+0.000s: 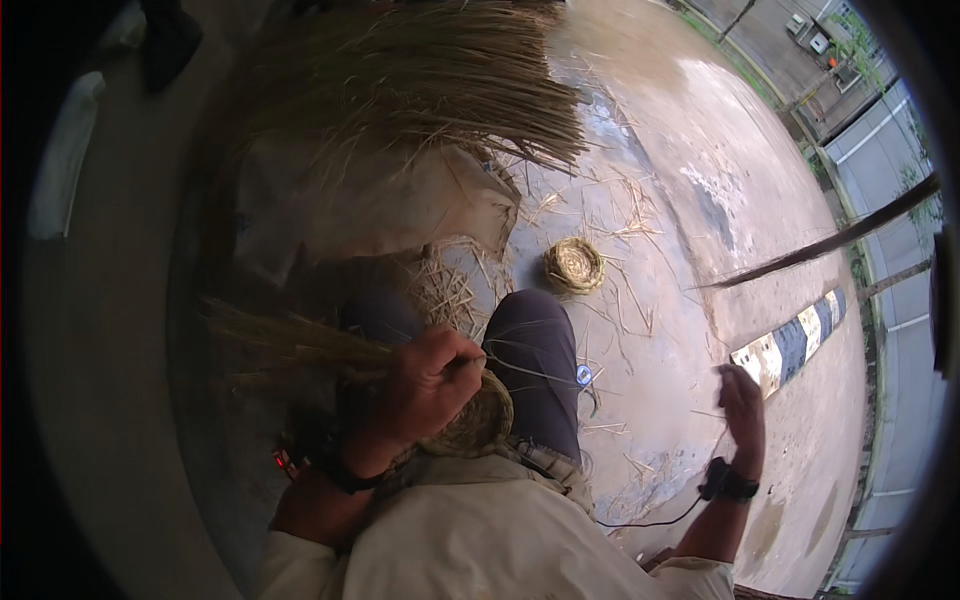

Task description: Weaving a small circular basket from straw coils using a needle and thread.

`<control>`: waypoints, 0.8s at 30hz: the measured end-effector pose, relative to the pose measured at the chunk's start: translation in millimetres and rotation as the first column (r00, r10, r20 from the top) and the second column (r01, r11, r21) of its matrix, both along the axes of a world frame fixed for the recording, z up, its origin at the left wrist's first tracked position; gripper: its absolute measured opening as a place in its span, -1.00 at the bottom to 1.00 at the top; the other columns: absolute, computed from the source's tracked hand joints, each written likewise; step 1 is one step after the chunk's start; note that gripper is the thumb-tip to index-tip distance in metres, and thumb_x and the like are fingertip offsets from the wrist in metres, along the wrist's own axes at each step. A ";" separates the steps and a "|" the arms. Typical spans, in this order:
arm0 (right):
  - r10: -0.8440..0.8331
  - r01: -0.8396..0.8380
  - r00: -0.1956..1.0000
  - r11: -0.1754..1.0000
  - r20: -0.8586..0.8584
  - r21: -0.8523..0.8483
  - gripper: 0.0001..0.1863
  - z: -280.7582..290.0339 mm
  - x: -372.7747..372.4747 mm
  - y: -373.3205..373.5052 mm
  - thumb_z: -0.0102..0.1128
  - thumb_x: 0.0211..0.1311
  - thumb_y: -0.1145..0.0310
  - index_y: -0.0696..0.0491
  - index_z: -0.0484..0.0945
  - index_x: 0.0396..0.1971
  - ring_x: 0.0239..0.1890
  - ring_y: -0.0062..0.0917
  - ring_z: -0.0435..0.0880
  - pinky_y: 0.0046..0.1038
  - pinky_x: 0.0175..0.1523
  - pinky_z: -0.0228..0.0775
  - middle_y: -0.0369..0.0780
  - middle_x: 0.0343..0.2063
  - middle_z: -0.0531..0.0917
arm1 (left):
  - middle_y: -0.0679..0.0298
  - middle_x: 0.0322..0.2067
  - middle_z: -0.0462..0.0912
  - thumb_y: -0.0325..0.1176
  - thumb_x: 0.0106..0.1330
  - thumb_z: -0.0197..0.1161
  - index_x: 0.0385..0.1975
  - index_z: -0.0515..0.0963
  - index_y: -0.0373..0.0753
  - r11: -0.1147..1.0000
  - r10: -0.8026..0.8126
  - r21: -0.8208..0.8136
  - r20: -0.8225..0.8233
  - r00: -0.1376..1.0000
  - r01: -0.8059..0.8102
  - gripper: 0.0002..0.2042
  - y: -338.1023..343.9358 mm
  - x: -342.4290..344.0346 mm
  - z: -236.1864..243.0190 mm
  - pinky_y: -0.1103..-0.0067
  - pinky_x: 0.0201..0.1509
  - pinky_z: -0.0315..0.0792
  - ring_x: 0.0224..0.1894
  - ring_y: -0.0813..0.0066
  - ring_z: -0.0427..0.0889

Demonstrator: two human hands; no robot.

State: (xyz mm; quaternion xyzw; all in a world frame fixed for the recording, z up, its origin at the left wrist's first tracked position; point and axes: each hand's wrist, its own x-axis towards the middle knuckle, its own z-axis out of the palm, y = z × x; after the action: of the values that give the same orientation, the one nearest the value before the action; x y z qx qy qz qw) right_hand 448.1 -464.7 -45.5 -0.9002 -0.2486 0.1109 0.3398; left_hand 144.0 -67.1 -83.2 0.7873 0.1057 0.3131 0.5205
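My left hand (pixel 435 375) is closed on straw strands above a round woven basket (pixel 470 425) in my lap, with a loose bundle of straw (pixel 290 340) extending leftward beside it. A thin pale strand runs rightward from that hand, over my right knee. My right hand (pixel 742 405) is held out to the right with its fingers curled; whatever it may hold is too small to make out. A second, small coiled straw basket (pixel 574 265) lies on the concrete just beyond my knees.
A large straw pile (pixel 420 80) lies ahead, over a pale sheet (pixel 390 195). Loose stalks scatter the concrete floor (pixel 650 150). A small blue round object (pixel 583 375) is beside my right knee. Rightward are a striped strip (pixel 788 345), a dark pole (pixel 820 235) and a fence.
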 end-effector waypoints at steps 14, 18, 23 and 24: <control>0.477 -0.371 0.871 0.793 -0.113 0.484 -0.71 0.2 -161.4 208.2 0.24 0.44 0.44 0.21 0.63 0.09 -0.11 -0.51 0.78 -0.44 0.01 0.59 -0.16 -0.24 0.80 | 0.29 -0.41 0.66 -0.58 0.30 0.33 -0.30 0.59 -0.28 0.993 -0.060 -0.105 -0.104 0.993 0.049 -0.93 -11.2 -6.8 12.5 0.55 -0.22 0.51 -0.31 0.62 0.63; 0.512 -0.383 0.748 0.853 -0.422 0.355 -0.81 14.5 -174.9 236.6 0.29 0.46 0.40 0.19 0.68 -0.09 -0.28 -0.63 0.70 -0.48 -0.16 0.54 -0.24 -0.35 0.75 | 0.31 -0.40 0.65 -0.57 0.31 0.34 -0.29 0.59 -0.28 0.991 -0.030 -0.136 -0.139 0.990 0.010 -0.93 -8.8 -17.2 12.0 0.56 -0.20 0.51 -0.31 0.64 0.61; 0.231 0.000 0.768 0.933 -0.598 0.360 -0.87 11.1 -100.9 140.1 0.24 0.48 0.42 0.12 0.66 -0.31 -0.58 -0.86 0.29 -0.65 -0.51 0.07 -0.48 -0.60 0.47 | 0.32 -0.36 0.64 -0.58 0.32 0.32 -0.26 0.58 -0.26 0.993 -0.028 -0.118 -0.090 0.996 0.018 -0.91 -2.3 -23.1 1.2 0.56 -0.18 0.51 -0.31 0.63 0.59; 0.169 0.112 0.804 0.899 -0.570 0.424 -0.82 8.9 -84.1 115.9 0.20 0.50 0.41 0.10 0.61 -0.37 -0.63 -0.88 0.20 -0.65 -0.55 -0.02 -0.52 -0.66 0.38 | 0.31 -0.35 0.63 -0.59 0.32 0.31 -0.25 0.58 -0.26 0.991 -0.045 -0.127 -0.082 0.996 0.035 -0.91 -1.3 -22.9 1.4 0.55 -0.17 0.51 -0.31 0.61 0.59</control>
State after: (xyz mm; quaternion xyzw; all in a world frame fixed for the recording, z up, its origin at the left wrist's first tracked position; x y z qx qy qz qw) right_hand 364.0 -348.8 -36.6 -0.7160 -0.1620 0.3331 0.5918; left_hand 121.1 -68.3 -81.8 0.7675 0.1313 0.2617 0.5703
